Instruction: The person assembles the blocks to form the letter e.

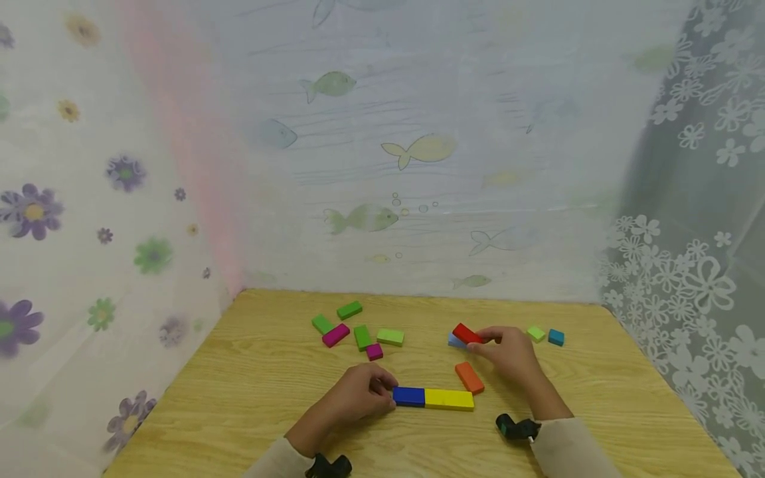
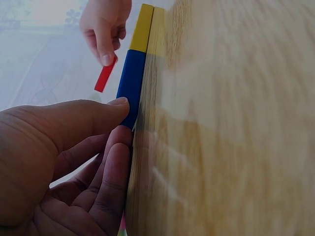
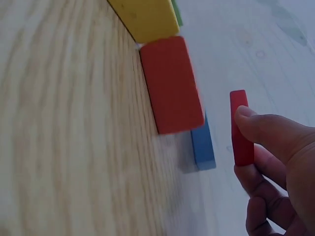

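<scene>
My right hand [image 1: 510,353] pinches a red block [image 1: 467,334] between thumb and fingers. In the right wrist view the red block [image 3: 241,129] is off the table, and a light blue block [image 3: 202,146] lies below and beyond it. My left hand [image 1: 360,393] holds the left end of a dark blue block [image 1: 409,397], its thumb and fingertips at that end, as the left wrist view also shows. End to end with the dark blue block lies a yellow block [image 1: 449,399]. Close behind the yellow one, an orange-red block [image 1: 469,378] lies at an angle.
Toward the back left lie several green blocks, one a lime block [image 1: 391,337], with a long magenta block [image 1: 336,335] and a short magenta block [image 1: 374,352]. Beyond my right hand are a small lime block [image 1: 535,333] and a teal block [image 1: 556,337]. A patterned curtain [image 1: 430,259] borders the wooden table [image 1: 269,372].
</scene>
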The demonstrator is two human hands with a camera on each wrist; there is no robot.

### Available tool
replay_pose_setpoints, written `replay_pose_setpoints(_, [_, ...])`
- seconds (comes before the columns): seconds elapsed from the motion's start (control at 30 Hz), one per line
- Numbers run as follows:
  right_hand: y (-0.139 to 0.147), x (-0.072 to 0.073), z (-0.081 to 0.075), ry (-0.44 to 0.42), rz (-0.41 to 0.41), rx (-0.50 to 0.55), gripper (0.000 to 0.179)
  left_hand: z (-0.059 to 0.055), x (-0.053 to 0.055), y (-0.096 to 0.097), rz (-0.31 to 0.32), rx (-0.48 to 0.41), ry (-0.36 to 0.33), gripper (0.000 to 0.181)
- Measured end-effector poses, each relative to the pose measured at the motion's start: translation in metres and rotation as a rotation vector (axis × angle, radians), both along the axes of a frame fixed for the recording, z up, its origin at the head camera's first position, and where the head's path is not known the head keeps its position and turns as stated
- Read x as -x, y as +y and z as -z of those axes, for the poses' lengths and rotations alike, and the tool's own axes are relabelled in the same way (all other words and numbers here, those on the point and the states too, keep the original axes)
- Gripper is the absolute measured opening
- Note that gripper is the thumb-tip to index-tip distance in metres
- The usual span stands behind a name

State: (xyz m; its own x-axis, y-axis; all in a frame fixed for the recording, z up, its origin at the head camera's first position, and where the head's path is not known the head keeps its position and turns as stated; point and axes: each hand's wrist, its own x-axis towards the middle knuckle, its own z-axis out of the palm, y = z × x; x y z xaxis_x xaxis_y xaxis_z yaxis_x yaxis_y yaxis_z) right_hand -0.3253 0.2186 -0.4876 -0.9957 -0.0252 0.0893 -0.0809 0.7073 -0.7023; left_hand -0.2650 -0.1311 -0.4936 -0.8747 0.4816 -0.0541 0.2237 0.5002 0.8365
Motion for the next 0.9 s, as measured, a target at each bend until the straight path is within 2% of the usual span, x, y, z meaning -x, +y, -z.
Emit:
replay_pose_setpoints(0.17, [-0.008, -0.002, 0.001, 0.024, -0.009, -0.014, 0.039, 0.001, 0.000, -0.001, -0.002, 0.020, 0.007, 0.022])
replay_pose_setpoints(0.53, [-0.024, -0.007, -0.001, 0.004, -0.032, -0.010, 0.035, 0.002, 0.000, -0.001, -0.011, 0.030, -0.003, 0.022])
replay_pose_setpoints(0.9, [-0.037, -0.012, -0.005, -0.015, -0.042, -0.074, 0.029, 0.000, 0.000, 0.001, -0.014, 0.039, 0.002, 0.021])
